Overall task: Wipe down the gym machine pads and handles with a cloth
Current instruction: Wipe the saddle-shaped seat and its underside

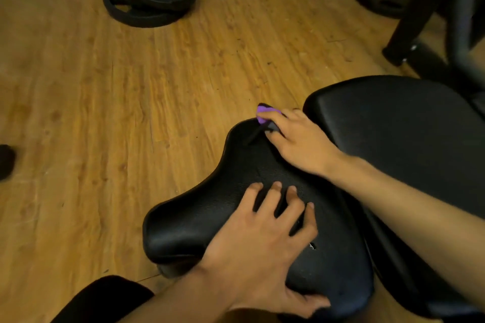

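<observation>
- The purple cloth is grasped in the right hand, bunched under curled fingers at the far, narrow end of the seat pad. Only a small tuft is seen past the fingertips.
- The left hand is laid on the middle of the seat pad, fingers splayed and pressed down, nothing grasped. The thumb is run along the near edge.
- First risk: with so little fabric exposed, the rim may be rubbed by bare fingers rather than cloth, and smears would be left behind.
- Second risk: the cloth is worked right at the pad's edge, above the wooden floor. A stroke carried too far outward could see it dragged off and dropped, and grit would then be carried back onto the upholstery.
- Third risk: the patch under the bracing palm cannot be reached until that hand is lifted, so it may simply be missed.
- A small pale nick is seen in the covering beside the left little finger. Fabric could be caught there and the tear widened.
- Something dark is glimpsed under the right fingers beside the cloth. What it is cannot be told.
- The back pad lies just beside the right wrist, and no handles can be made out.
</observation>
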`<state>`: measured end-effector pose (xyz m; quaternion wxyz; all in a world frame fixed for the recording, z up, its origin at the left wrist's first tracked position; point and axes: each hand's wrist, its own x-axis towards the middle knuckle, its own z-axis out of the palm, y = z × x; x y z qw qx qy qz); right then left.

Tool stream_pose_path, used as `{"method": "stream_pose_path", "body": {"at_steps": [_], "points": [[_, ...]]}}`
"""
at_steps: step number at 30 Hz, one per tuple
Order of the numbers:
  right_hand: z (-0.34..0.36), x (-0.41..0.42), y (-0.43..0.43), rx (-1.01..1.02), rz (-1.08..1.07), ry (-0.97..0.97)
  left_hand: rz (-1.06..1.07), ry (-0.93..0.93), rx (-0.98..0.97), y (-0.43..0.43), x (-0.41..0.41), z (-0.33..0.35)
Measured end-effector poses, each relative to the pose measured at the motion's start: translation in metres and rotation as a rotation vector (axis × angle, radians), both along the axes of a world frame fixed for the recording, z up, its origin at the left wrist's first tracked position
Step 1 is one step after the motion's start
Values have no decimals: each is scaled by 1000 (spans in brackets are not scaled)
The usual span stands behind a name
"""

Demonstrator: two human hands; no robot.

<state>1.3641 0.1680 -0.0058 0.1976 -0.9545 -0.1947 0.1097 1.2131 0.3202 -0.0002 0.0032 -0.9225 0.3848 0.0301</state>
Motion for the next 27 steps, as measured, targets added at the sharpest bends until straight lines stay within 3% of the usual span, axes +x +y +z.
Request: {"method": "stream_pose_path", "body": {"at_steps": [2,4,10,19,23,27], "points": [[10,40,23,-4,-32,202,0,42,12,1,0,3],[9,60,35,9,-71,277,1,62,-4,2,2,5],[-8,16,-2,60,72,0,24,15,-58,1,2,2],[-11,25,1,125,85,-61,47,-39,-38,0,1,6],[-12,-5,-10,64,60,-100,59,-77,-19,-1,-1,6],[-4,-20,-30,7,192,-107,60,-87,-27,-3,-1,5]]}}
